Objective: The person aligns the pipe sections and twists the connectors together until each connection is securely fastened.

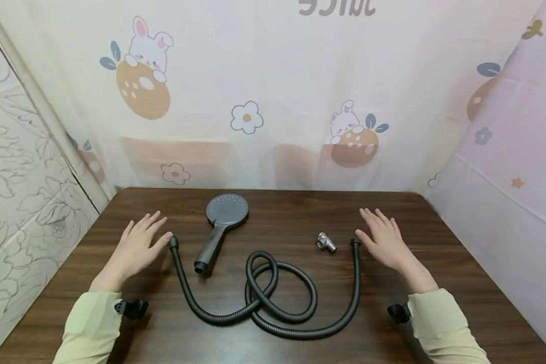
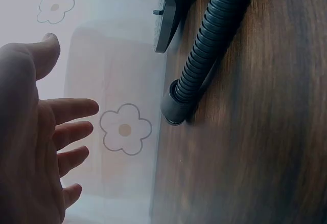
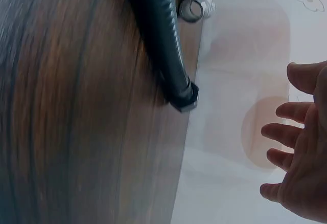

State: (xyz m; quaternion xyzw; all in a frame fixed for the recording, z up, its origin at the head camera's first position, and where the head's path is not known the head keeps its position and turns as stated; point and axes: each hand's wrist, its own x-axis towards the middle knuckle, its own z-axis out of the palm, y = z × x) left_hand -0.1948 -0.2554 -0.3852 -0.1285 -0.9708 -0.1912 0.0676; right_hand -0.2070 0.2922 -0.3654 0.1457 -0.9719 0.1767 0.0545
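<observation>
A black ribbed shower hose (image 1: pixel 300 332) lies on the brown table, looped over itself in the middle, with its two ends pointing away from me. Beside its left end is my left hand (image 1: pixel 138 247), palm down with fingers spread and holding nothing; the left wrist view shows it raised above the tabletop. My right hand (image 1: pixel 384 240) is likewise spread and bare, close to the hose's right end (image 3: pixel 181 93). Between the hose ends lie a grey shower head (image 1: pixel 227 210), its handle toward me, and a small chrome angled fitting (image 1: pixel 326 242), nearer the right hand.
The dark wooden table (image 1: pixel 282 217) backs onto a pale curtain (image 1: pixel 291 65) printed with rabbits and flowers. Curtain fabric also runs along the right side, and a white panel with line-drawn flowers (image 1: pixel 23 202) flanks the left. Black wrist cameras (image 1: pixel 134 309) sit by both sleeves.
</observation>
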